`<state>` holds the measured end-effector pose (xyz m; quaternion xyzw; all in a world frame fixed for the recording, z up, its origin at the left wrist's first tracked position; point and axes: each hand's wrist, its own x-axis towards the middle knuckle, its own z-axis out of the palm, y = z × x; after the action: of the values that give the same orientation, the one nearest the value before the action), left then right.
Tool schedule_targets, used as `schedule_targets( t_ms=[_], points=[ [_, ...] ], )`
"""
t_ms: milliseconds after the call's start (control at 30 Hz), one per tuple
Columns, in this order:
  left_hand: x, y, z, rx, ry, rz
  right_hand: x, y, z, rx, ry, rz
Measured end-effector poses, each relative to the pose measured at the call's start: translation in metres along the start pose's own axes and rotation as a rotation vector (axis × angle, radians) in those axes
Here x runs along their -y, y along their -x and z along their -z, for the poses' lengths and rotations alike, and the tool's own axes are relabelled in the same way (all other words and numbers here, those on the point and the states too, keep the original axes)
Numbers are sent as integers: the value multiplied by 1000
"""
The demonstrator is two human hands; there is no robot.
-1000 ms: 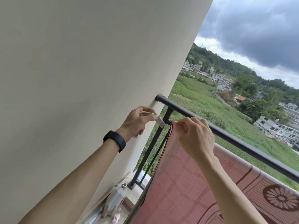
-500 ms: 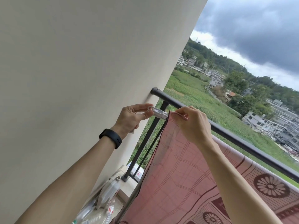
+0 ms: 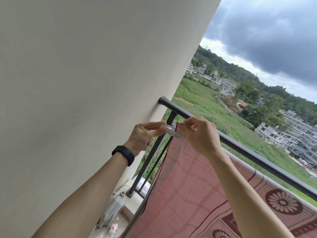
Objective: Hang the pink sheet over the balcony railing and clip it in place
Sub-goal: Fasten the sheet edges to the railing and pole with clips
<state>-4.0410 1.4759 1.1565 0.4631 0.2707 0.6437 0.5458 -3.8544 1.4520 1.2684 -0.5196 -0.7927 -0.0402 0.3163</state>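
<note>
The pink sheet (image 3: 188, 182), checked with dark flower medallions, hangs over the black balcony railing (image 3: 240, 145). My right hand (image 3: 199, 134) pinches its top left corner just below the rail. My left hand (image 3: 145, 134), with a black band on the wrist, pinches a pale clear clip (image 3: 170, 131) whose jaws meet the sheet's corner edge. A second small clip peeks out under the left palm.
A cream wall (image 3: 85, 83) fills the left, and the rail end is fixed into it. Plastic bottles (image 3: 111, 212) lie on the balcony floor by the railing's base. Beyond the rail are green fields and houses far below.
The left hand has brought the clip right, from beside the wall to the sheet corner that the right hand holds. The clip has turned level, its jaws at the fabric.
</note>
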Motion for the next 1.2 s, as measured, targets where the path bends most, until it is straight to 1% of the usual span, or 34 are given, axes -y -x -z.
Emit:
schedule_targets(
  t_ms=[133, 200, 267, 300, 333, 367, 400, 433, 467, 500, 567, 600, 633, 667, 700, 733, 833, 900, 1000, 1100, 1200],
  points=[
    [-1, 1, -6, 50, -33, 45, 4, 2, 2, -8, -26, -7],
    [-2, 4, -3, 63, -67, 65, 4, 6, 0, -39, 20, 21],
    [-4, 10, 3, 59, -83, 107, 3, 16, -4, -145, 93, 120],
    [-3, 15, 7, 47, -85, 132, 2, 25, -7, -248, 93, 204],
    [-1, 21, 12, 14, -73, 152, 1, 37, -12, -361, 53, 297],
    [6, 29, 18, -42, -21, 175, -2, 53, -21, -432, -14, 363],
    [16, 41, 24, -107, 78, 213, -6, 71, -32, -437, -105, 379],
    [29, 55, 29, -165, 213, 259, -10, 90, -45, -376, -205, 335],
    [44, 71, 33, -217, 332, 303, -13, 111, -60, -263, -300, 234],
    [59, 88, 34, -269, 393, 343, -15, 132, -75, -104, -382, 86],
    [93, 121, 34, -373, 410, 393, -16, 174, -108, 296, -472, -250],
    [109, 135, 32, -415, 415, 406, -15, 193, -124, 468, -513, -386],
    [124, 149, 29, -444, 418, 424, -14, 212, -141, 581, -591, -507],
    [137, 161, 26, -462, 398, 449, -13, 230, -155, 616, -702, -628],
    [151, 173, 24, -476, 350, 483, -12, 246, -168, 605, -803, -732],
    [164, 184, 23, -481, 280, 523, -12, 260, -178, 572, -837, -801],
    [199, 209, 29, -455, 111, 647, -22, 290, -203, 512, -685, -791],
    [211, 221, 36, -420, 67, 734, -32, 297, -211, 506, -665, -794],
    [222, 232, 46, -352, 21, 759, -48, 303, -221, 538, -638, -793],
    [236, 231, 58, -383, 62, 765, -61, 305, -234, 588, -624, -803],
    [254, 222, 76, -452, 92, 840, -71, 301, -248, 579, -592, -889]
  ],
)
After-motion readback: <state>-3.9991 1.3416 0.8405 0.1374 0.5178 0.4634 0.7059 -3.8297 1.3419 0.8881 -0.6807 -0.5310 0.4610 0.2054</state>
